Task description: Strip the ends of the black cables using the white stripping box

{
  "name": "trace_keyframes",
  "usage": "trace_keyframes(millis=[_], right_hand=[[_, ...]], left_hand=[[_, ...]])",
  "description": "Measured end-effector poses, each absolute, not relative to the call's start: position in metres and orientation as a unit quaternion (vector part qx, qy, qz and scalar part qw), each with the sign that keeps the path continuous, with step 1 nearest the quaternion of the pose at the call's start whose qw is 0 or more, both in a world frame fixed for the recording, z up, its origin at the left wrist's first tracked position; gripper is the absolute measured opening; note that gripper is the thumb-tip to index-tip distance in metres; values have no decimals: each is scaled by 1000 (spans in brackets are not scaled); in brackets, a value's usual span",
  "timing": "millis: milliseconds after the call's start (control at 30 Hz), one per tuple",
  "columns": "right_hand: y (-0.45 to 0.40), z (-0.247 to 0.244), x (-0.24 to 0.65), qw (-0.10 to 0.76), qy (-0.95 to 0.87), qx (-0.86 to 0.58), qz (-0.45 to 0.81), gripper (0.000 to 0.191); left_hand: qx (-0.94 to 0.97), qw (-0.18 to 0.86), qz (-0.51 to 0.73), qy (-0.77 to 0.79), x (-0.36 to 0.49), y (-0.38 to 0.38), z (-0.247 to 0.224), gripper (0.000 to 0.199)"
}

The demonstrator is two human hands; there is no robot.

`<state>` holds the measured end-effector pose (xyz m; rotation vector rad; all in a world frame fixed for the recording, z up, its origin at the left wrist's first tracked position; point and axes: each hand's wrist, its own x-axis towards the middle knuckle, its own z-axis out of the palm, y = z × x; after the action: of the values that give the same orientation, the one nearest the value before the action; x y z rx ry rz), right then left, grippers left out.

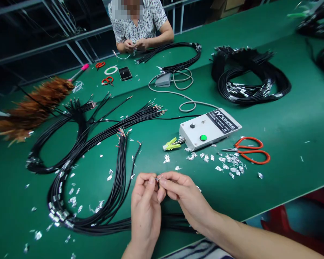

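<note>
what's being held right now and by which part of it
A thin black cable, by its end: the left hand grips just below the tip, while the right hand's fingertips pinch the fine wires there.

The left hand (pixel 146 207) and right hand (pixel 180 189) are bare, as are both slender forearms (pixel 232 228). At the bottom centre, a pale garment (pixel 202 251) shows wavy, dark navy stripes.

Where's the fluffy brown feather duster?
In the head camera's view, the feather duster lies at the left of the green table, just beyond the looped black cables, its pink tip near some red-handled scissors.
</note>
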<state>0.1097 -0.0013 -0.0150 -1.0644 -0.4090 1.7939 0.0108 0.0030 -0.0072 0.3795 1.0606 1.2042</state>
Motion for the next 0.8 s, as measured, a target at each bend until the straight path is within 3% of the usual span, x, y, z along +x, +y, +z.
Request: trace_keyframes(millis=[400,800], right_hand=[[1,-17,112,430,-93,-400,804,26],[-6,-20,130,476,-260,-489,684,28]], left_hand=[[184,688,527,464,10,2,-8,28],[180,689,524,467,7,4,-6,21]])
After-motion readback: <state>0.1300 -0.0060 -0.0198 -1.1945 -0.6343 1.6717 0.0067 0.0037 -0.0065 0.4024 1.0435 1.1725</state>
